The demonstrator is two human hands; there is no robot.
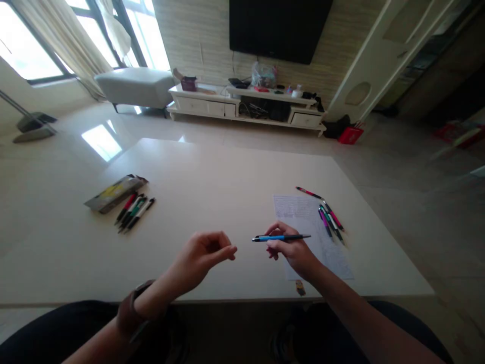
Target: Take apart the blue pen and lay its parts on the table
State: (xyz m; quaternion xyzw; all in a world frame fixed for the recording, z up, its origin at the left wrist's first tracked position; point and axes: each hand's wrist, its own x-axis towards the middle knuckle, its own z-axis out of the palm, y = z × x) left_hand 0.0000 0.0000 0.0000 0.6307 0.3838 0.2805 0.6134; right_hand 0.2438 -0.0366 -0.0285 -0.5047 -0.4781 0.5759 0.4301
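A blue and black pen (279, 237) lies level between the fingers of my right hand (293, 250), held above the left edge of a lined paper sheet (329, 258). To its left, my left hand (206, 255) hovers over the table with fingers curled and thumb and forefinger tips together; no object shows in them. A gap separates this hand from the pen. On and beside the sheet's right side are a purple pen (325, 224), a green and white pen (333, 222) and red pens (308, 192). A small brown-yellow piece (300, 287) sits below the sheet.
The white table (212, 187) spans the foreground. At its left, several pens (136, 212) lie beside a grey and yellow pen box (117, 193). Beyond it stand a white TV cabinet (212, 106) and a grey bench (134, 83). My legs are under the near edge.
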